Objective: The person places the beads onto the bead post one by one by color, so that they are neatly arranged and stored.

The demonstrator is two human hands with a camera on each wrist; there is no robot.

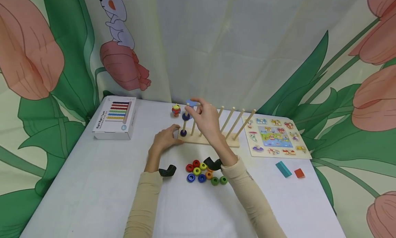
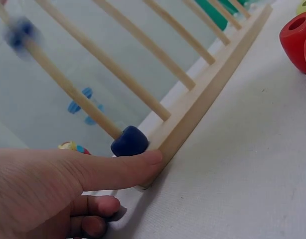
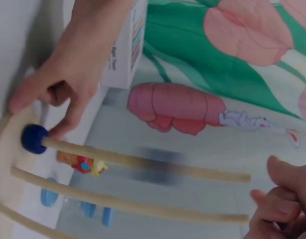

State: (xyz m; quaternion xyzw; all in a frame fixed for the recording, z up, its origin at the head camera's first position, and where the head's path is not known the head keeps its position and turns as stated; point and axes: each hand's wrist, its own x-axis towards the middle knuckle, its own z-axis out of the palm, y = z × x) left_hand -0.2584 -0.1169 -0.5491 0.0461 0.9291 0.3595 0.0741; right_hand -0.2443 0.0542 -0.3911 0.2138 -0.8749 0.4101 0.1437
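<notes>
Near the back edge of the counter point(image 1: 92, 183), left hand point(image 1: 164, 139) grips rack point(image 1: 198, 139), right hand point(image 1: 205, 119) hovers released; navy bead point(image 1: 186, 116) seems light, best side-pinched.

The white tabletop point(image 1: 77, 186) gives a broad open lane left of the left hand point(image 1: 165, 138), up to the abacus box point(image 1: 114, 116). That hand closes off the left end of the wooden peg rack point(image 1: 210, 139), while the right hand point(image 1: 204, 119) blocks the space above its nearer pegs. Only narrow gaps part the upright pegs. Coloured beads point(image 1: 197, 171) obstruct the space between the forearms, leaving a bare strip before the rack. The puzzle board point(image 1: 306, 155) crowds its right end; the curtain point(image 1: 198, 49) limits reach behind.
</notes>
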